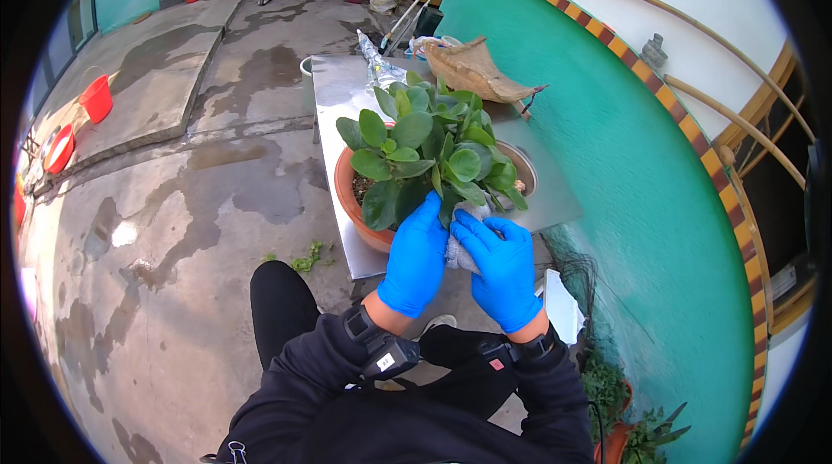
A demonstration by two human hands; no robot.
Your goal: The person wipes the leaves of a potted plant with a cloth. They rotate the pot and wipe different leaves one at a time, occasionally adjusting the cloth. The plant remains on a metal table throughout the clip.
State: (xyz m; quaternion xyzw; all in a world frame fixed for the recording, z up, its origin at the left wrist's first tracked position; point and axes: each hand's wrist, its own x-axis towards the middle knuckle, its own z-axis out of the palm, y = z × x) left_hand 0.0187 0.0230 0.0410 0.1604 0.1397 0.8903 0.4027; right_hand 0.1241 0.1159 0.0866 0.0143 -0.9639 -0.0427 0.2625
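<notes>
A potted plant with broad, rounded green leaves (411, 130) stands before me in a terracotta-coloured pot (346, 188). My left hand (415, 262), in a blue glove, reaches into the near leaves with its fingertips against a dark leaf. Its thumb is hidden, so I cannot tell whether it pinches the leaf. In my right hand (497, 266), also gloved in blue, is a crumpled grey cloth (459, 257), pressed close to the lower leaves. Both hands are side by side at the near edge of the metal-topped table (344, 90).
Behind the plant lie a piece of burlap (478, 67) and a bundle in patterned wrapping (380, 64). A round metal container (523, 162) stands right of the pot. A green wall (624, 204) runs along the right, with potted plants (608, 376) below. Red buckets (97, 99) stand left.
</notes>
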